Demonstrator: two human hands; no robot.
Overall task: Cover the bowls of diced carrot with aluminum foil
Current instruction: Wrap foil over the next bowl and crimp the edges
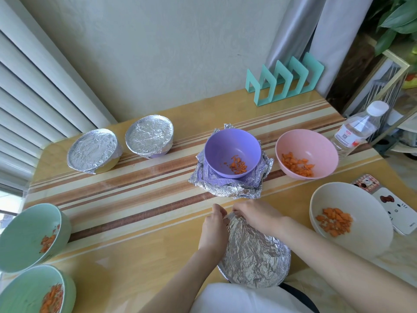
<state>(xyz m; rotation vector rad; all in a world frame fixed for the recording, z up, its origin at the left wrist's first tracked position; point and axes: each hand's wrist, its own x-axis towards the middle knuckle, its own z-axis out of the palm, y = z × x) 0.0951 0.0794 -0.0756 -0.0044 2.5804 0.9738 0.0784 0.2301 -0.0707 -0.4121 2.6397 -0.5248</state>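
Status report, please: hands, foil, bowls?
Left hand, right hand pinch near foil cover at far edge. Two far bowls covered; purple bowl open, on foil sheet. Nothing blocking.

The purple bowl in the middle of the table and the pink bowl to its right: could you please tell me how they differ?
The purple bowl stands on a crumpled, opened foil sheet; the pink bowl stands straight on the table. The purple bowl holds less diced carrot than the pink bowl. Both are upright and uncovered.
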